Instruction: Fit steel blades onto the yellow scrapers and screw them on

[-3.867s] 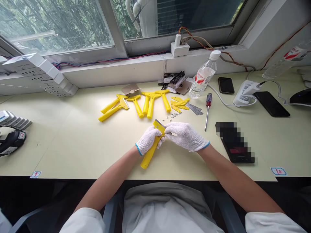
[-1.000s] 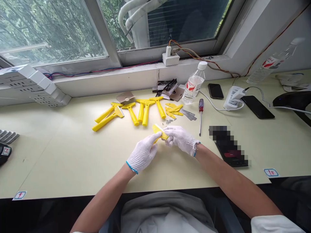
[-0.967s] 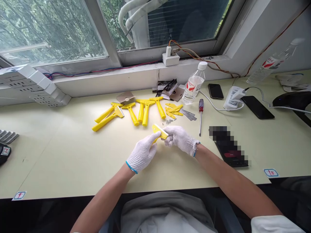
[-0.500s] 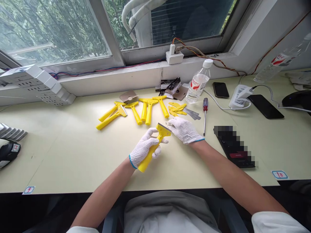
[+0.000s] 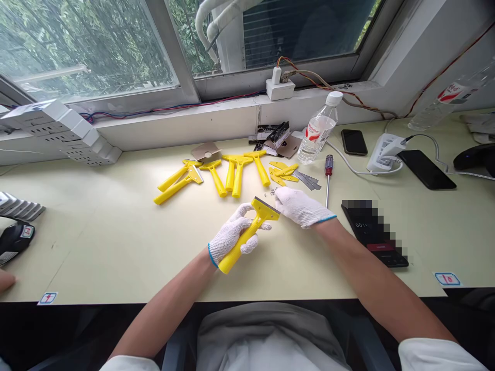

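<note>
My left hand (image 5: 234,234), in a white knitted glove, is closed round the handle of a yellow scraper (image 5: 245,238), its blade end tilted up and to the right. Beside it, my gloved right hand (image 5: 297,206) rests low over the table at a small heap of tiny metal screws (image 5: 273,192). Its fingertips are drawn together and partly hidden, so anything between them cannot be made out. Behind the hands lie several more yellow scrapers (image 5: 237,178), loose yellow plastic pieces (image 5: 283,172) and grey blades (image 5: 308,180). A screwdriver (image 5: 328,172) lies right of the blades.
A water bottle (image 5: 317,128) stands at the back beside torn black packaging (image 5: 279,138). Phones (image 5: 353,142) and a white power strip (image 5: 384,153) with cables lie to the right. White boxes (image 5: 73,136) are stacked at the left. Part of another person's hand (image 5: 5,281) shows at the left edge.
My right hand has shifted slightly right, and the small screws now show beside its fingertips. The scraper's head has moved slightly right. Another person's hand has appeared at the left edge.
</note>
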Demonstrator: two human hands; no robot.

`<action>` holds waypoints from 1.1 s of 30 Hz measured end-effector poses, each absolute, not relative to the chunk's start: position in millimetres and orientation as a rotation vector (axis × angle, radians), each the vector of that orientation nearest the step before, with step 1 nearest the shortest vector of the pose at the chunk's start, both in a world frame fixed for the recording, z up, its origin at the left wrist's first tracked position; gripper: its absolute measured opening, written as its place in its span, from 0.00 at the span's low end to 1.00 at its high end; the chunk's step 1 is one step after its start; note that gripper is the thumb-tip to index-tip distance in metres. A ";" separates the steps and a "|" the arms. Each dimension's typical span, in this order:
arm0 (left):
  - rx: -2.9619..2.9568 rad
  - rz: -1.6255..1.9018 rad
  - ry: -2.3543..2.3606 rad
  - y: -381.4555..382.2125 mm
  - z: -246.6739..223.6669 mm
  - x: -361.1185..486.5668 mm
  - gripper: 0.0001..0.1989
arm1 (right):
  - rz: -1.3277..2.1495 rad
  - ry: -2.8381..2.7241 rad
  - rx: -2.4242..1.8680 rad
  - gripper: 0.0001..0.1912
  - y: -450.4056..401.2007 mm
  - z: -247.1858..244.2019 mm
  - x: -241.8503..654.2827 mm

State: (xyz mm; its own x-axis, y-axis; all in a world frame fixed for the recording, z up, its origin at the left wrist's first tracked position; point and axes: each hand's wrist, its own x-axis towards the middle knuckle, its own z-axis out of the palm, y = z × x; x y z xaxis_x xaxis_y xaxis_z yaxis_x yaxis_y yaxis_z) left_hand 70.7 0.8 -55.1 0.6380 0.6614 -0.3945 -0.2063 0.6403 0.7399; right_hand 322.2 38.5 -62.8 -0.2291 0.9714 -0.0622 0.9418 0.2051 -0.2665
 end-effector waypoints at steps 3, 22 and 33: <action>0.740 0.560 0.699 1.9 -56.2 68.9 0.25 | 0.404 -2.258 -1.852 0.06 37.2 -61.0 348.8; 0.880 0.633 0.693 9.5 -61.8 68.3 0.23 | 0.620 -1.706 -1.365 0.09 7.6 -67.3 325.3; 0.889 1.076 0.820 38.6 -36.6 32.3 0.20 | 0.299 -2.267 -1.563 0.13 17.2 -96.4 316.4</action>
